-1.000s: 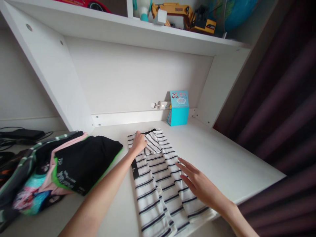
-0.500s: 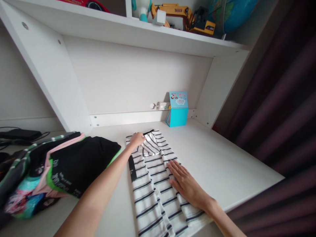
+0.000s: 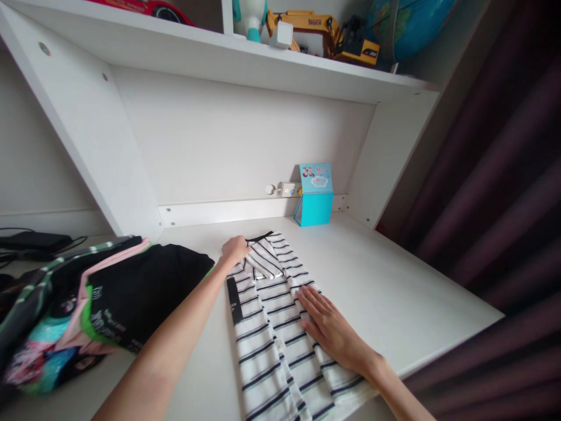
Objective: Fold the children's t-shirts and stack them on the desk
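A white shirt with black stripes (image 3: 274, 327) lies on the white desk, its sides folded inward into a long strip. A black neckband shows at its far end, and a black patch with pale marks lies along its left edge. My left hand (image 3: 235, 250) is closed at the far left corner of the shirt, fingers curled on the fabric beside the neckband. Flat on the shirt's right folded side rests my right hand (image 3: 322, 316), fingers stretched out. The shirt's near end runs past the bottom of the view.
Left of the shirt sits a pile of clothes (image 3: 149, 292), a black one on top. A blue desk calendar (image 3: 316, 202) stands at the back beside a power strip (image 3: 289, 189). Overhead, a shelf (image 3: 263, 61) carries a toy excavator (image 3: 324, 29) and a globe (image 3: 412, 26). Dark curtains (image 3: 495, 204) hang right.
My left hand has shifted slightly left and toward me at the shirt's far corner, uncovering more of the neckband. My right hand stays in place.
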`<action>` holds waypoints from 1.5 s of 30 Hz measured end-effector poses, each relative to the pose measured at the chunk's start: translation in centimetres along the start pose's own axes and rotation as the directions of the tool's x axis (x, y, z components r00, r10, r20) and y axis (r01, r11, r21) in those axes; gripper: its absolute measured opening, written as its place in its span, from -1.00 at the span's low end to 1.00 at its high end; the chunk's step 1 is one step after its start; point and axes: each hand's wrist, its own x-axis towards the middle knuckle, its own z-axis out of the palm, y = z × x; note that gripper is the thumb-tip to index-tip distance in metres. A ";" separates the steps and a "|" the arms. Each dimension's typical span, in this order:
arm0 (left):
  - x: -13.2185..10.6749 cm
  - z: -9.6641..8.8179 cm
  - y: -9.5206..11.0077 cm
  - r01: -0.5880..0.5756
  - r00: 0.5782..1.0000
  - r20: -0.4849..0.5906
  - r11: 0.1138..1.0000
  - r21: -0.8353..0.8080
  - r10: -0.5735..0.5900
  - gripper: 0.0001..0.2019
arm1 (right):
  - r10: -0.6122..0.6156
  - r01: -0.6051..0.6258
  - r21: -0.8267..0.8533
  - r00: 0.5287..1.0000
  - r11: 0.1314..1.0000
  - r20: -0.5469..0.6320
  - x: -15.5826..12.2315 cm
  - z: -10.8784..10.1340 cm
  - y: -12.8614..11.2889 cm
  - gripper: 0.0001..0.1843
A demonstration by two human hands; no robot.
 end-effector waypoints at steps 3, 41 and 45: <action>-1.1 0.9 1.5 -0.100 0.988 -0.107 0.988 0.117 0.112 -0.76 | 0.015 -0.016 0.003 1.000 1.000 0.022 0.1 0.0 -0.1 -0.39; -3.5 5.9 0.9 -0.216 0.971 -0.043 0.938 0.270 0.236 -0.32 | 0.184 -0.203 -0.143 0.973 0.969 -0.138 28.0 0.5 2.2 -0.72; -3.4 5.8 0.9 -0.178 0.984 0.025 0.952 0.247 0.177 -0.36 | 0.179 -0.211 -0.144 0.962 0.967 -0.208 28.0 1.0 1.9 -0.73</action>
